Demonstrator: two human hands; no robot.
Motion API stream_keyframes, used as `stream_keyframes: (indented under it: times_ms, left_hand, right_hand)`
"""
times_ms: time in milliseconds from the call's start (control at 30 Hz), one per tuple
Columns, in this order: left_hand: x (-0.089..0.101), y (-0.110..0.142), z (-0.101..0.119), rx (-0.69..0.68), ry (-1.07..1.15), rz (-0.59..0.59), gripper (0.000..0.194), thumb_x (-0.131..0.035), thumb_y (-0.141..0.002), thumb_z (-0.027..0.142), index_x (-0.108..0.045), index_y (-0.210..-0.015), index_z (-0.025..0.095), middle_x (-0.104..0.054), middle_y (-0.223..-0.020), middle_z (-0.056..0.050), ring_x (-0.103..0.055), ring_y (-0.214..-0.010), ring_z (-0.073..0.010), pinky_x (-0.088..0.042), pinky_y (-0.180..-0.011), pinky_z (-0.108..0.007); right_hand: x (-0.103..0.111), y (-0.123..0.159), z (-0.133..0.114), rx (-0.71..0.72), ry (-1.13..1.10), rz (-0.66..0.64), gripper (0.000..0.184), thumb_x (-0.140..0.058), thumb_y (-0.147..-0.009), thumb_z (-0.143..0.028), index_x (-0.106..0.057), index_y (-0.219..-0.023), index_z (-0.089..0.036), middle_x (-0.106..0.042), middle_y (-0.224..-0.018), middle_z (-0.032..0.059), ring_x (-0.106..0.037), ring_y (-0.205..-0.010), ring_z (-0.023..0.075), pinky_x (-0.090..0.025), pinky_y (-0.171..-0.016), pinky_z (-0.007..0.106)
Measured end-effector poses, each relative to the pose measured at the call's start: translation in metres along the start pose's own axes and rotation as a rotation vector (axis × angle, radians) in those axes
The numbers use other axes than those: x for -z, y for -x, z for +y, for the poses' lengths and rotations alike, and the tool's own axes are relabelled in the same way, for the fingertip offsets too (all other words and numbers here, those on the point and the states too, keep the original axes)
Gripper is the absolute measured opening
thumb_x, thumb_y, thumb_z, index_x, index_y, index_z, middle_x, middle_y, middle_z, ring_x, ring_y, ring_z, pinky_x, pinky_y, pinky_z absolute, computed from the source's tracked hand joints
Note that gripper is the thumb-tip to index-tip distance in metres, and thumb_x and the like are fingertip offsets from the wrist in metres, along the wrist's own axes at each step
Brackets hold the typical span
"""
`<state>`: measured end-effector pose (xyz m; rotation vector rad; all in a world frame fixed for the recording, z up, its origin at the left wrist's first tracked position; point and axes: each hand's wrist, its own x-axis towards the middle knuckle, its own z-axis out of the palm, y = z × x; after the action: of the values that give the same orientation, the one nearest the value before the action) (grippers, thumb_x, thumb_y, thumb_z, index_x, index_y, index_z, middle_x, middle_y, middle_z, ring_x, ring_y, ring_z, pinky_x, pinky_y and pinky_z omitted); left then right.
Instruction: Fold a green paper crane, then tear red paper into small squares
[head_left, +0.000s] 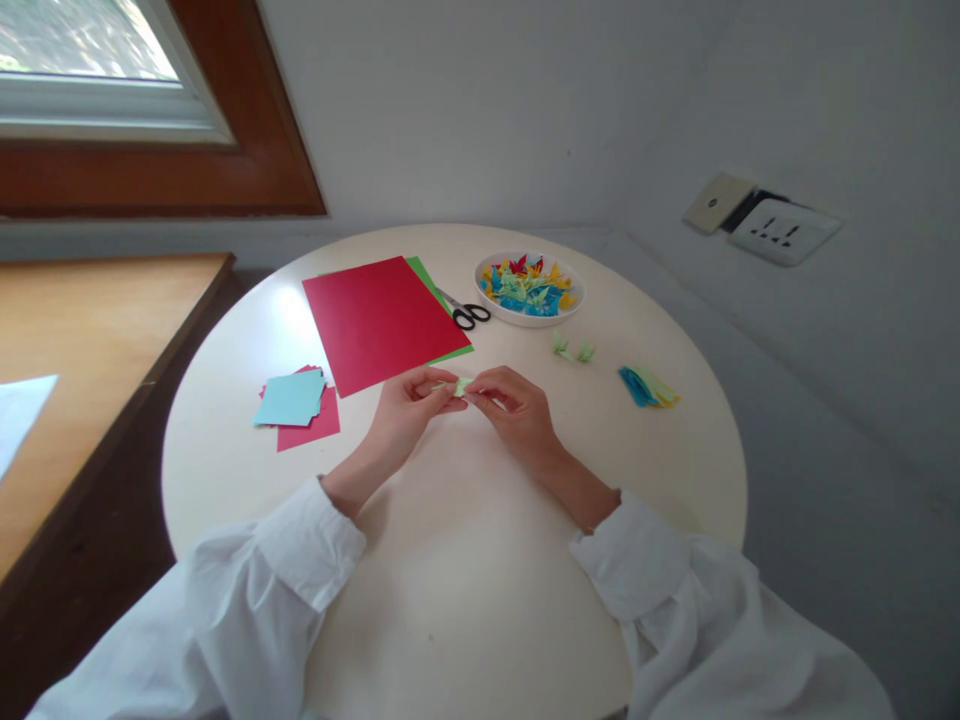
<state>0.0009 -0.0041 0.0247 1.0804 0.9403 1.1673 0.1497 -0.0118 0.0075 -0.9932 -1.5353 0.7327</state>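
Between my two hands is a small piece of folded pale green paper (462, 386), pinched from both sides over the middle of the round white table (465, 600). My left hand (409, 405) has its thumb and fingers closed on the paper's left end. From the other side, the fingertips of my right hand (517, 405) grip its right end. Fingers cover much of the paper, so its exact shape is hidden. Just beyond my right hand lie small folded green paper pieces (572, 349) that look like tiny cranes.
Red sheets (386, 320) over green ones lie beyond my left hand, with black-handled scissors (470, 316) at their edge. A white bowl (529, 320) holds many colourful folded papers. Small light-blue and red squares (291, 400) sit left; folded blue, yellow and green strips (646, 387) lie right.
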Motion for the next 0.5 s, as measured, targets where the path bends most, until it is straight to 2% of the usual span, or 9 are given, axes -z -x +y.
stream_keyframes:
  times_ms: [233,500]
  left_hand:
    - [-0.0003,-0.0002,0.0004,0.083,0.025,0.025,0.027,-0.076,-0.057,0.029,-0.064,-0.075,0.012,-0.067,-0.065,-0.002,-0.066,-0.062,-0.0160,-0.053,-0.075,-0.036]
    - [-0.0022,0.0006,0.0004,0.041,-0.015,-0.001,0.024,-0.075,-0.057,0.027,-0.064,-0.073,0.013,-0.066,-0.067,-0.001,-0.064,-0.064,-0.0139,-0.052,-0.071,-0.031]
  right_hand:
    - [0.0004,-0.0006,-0.0014,0.042,0.026,-0.030,0.008,-0.061,-0.077,-0.029,-0.063,-0.072,-0.023,-0.061,-0.077,0.0015,-0.057,-0.074,0.0148,-0.047,-0.064,0.029]
    - [-0.0005,-0.0008,0.0018,0.067,0.060,-0.050,0.009,-0.058,-0.079,-0.021,-0.057,-0.070,-0.022,-0.054,-0.073,-0.0009,-0.052,-0.069,0.0125,-0.044,-0.063,0.026]
